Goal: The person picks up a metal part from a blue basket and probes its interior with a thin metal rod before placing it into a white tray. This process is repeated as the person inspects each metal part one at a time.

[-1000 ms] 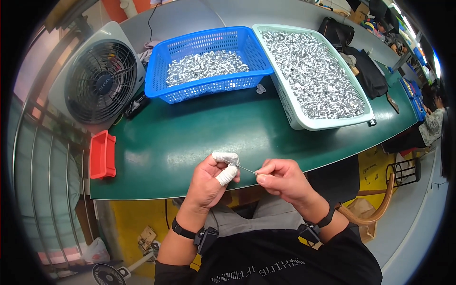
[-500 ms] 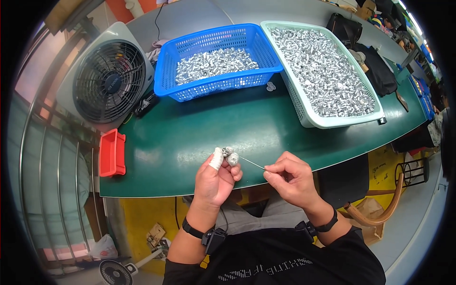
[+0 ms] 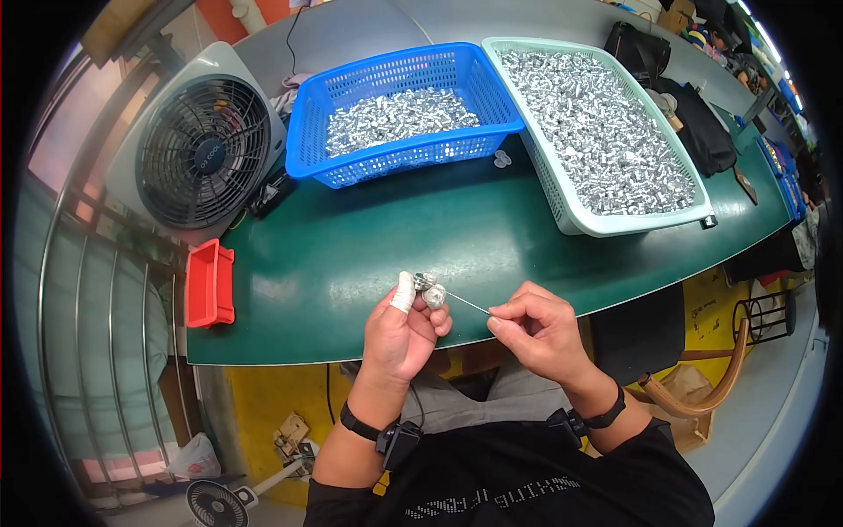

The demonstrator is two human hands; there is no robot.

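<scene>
Over the table's near edge, my left hand (image 3: 398, 341) is closed, palm up. White wrapping covers its thumb, and a greyish wrapping covers a fingertip. Pinched between them is a small silver metal piece (image 3: 422, 280), partly hidden by the fingers. My right hand (image 3: 543, 332), to the right, is closed on a thin metal rod (image 3: 468, 304) between thumb and forefinger. The rod points left and up, its far end meeting my left fingertips; whether it touches the piece I cannot tell.
Behind my hands stand a blue basket (image 3: 413, 147) and a pale green basket (image 3: 604, 227), both with many small silver pieces. A red bin (image 3: 211, 309) and a box fan (image 3: 207, 149) are at the left. Everything stands on a green tabletop (image 3: 325, 246); a few loose discs (image 3: 501, 159) lie by the blue basket.
My left hand has shifted very slightly right, and the silver piece shows a little differently between its fingers. My right hand and the rod have hardly moved.
</scene>
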